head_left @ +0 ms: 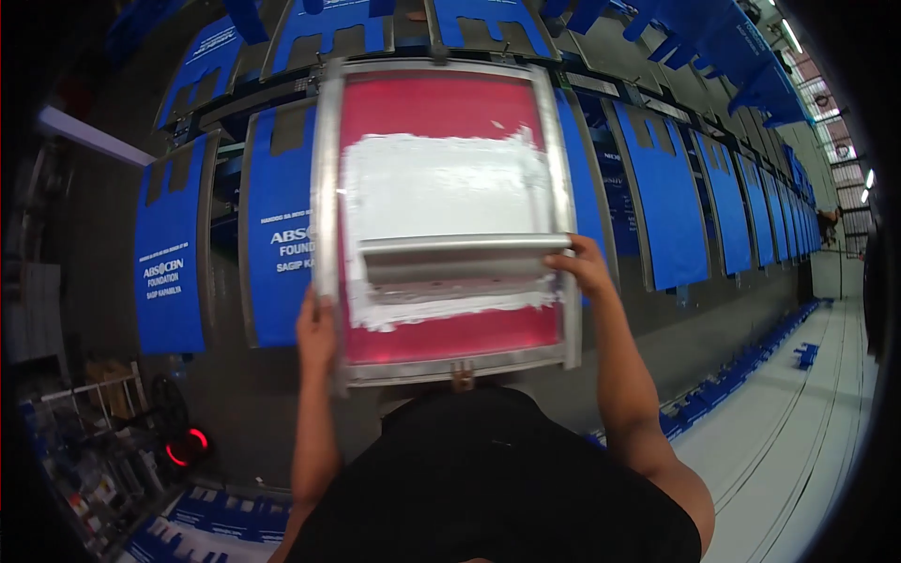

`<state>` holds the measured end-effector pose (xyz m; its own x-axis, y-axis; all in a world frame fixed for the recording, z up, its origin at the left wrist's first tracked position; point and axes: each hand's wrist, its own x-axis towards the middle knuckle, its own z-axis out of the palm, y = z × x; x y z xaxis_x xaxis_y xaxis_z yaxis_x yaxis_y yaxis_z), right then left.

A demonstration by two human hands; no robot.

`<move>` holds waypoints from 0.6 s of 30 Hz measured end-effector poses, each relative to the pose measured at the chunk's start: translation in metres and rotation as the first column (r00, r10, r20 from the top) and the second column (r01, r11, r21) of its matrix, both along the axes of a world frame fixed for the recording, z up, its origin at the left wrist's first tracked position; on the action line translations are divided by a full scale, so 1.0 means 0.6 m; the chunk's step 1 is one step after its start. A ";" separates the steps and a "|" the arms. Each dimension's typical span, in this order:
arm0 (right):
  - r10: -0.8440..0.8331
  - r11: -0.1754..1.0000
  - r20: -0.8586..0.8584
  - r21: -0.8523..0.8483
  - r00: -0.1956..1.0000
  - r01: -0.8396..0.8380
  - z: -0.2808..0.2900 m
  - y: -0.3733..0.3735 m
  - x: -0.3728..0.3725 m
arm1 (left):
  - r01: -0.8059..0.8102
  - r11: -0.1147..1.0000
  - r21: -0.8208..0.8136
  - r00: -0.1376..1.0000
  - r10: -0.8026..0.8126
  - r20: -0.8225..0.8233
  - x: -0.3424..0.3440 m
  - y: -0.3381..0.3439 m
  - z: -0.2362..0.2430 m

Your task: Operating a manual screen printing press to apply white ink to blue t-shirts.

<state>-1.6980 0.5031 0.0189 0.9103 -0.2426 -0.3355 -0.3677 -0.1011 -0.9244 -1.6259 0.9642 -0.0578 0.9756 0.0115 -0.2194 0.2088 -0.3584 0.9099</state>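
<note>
A metal-framed screen point(450, 101) with pink mesh lies in front of me, with a broad patch of white paste point(441, 188) spread over it. A long silver squeegee point(450, 251) crosses the lower part of the paste. My right hand point(584, 267) is closed on the squeegee's right end, with the thumb on its front. My left hand point(317, 324) is closed on the lower left side of the frame. Whatever lies directly under the screen is hidden.
Rows of metal boards holding blue printed bag panels point(657, 197) extend left, right and behind the screen. More blue panels point(770, 80) hang at upper right. Racks point(89, 403) and a red-lit round object point(188, 447) sit at lower left. A pale floor point(779, 432) with blue pieces shows at right.
</note>
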 end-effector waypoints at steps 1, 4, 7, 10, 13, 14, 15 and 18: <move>-0.020 1.000 0.005 -0.001 1.000 0.020 0.006 -0.027 -0.014 | 0.031 0.999 0.032 0.999 -0.032 0.023 -0.008 -0.025 -0.029; -0.069 0.997 -0.021 -0.027 0.997 0.068 0.002 -0.075 -0.049 | 0.030 0.995 -0.092 1.000 -0.029 0.007 -0.031 -0.100 -0.041; -0.028 0.999 -0.006 -0.023 1.000 0.028 -0.014 -0.091 -0.038 | -0.030 0.995 -0.093 0.999 0.028 -0.026 -0.052 -0.112 -0.043; 0.026 1.000 -0.036 -0.015 0.999 -0.027 -0.044 -0.099 -0.011 | -0.110 0.990 -0.093 0.993 0.105 -0.060 -0.063 -0.101 -0.043; 0.059 0.998 0.021 -0.016 0.998 -0.059 -0.068 -0.133 -0.001 | -0.093 0.990 -0.105 0.995 0.090 -0.037 -0.046 -0.123 -0.015; 0.035 0.999 0.022 -0.020 0.999 -0.035 -0.061 -0.142 -0.004 | -0.093 0.989 -0.114 0.996 0.091 -0.021 -0.043 -0.134 -0.019; 0.008 1.000 0.024 -0.021 1.000 -0.007 -0.051 -0.149 -0.003 | -0.084 0.988 -0.126 0.996 0.084 -0.007 -0.038 -0.145 -0.026; 0.006 0.999 0.044 -0.038 0.999 -0.005 -0.045 -0.174 0.005 | -0.058 0.987 -0.148 0.997 0.050 -0.055 -0.006 -0.175 -0.009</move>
<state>-1.6948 0.3988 -0.0079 0.9255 -0.2491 -0.2853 -0.3255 -0.1381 -0.9354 -1.6297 0.8594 -0.0629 0.9619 0.0273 -0.2721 0.2718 -0.2063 0.9400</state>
